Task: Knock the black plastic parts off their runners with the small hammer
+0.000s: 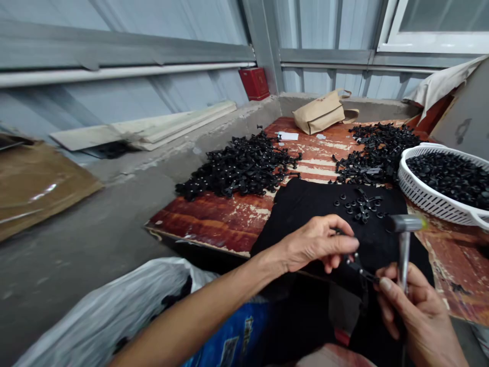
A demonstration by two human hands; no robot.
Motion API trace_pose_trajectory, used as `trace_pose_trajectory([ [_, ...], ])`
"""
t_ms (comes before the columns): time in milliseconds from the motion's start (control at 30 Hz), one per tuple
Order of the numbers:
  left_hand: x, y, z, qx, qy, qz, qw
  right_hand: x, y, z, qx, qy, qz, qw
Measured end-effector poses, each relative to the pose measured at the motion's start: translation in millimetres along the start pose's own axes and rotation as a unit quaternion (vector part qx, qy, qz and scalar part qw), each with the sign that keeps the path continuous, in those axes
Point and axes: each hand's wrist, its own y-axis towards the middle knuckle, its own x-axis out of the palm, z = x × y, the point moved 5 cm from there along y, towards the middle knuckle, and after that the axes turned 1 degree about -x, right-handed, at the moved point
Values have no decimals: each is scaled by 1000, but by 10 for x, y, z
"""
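Note:
My left hand [319, 244] is closed in a pinch on a small black plastic piece [357, 265] above the black cloth [305, 209]. My right hand [414, 311] is wrapped round the shaft of a small metal hammer [404, 229], whose head stands upright just right of the piece. Its thumb also touches the black piece's lower end. Several loose black plastic parts [359, 206] lie on the cloth beyond my hands.
A worn red wooden board [229, 219] carries two heaps of black plastic sprues [244, 165] [376, 150]. A white basket [424, 196] of black round parts stands at the right. A tan bag [321, 112] lies at the back. A white plastic sack [114, 311] sits below left.

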Motion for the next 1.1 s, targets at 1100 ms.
trace_pose_trajectory([
  [1100, 193, -21, -157, 27, 24, 83, 996, 247, -120, 123, 26, 16, 44, 999],
])
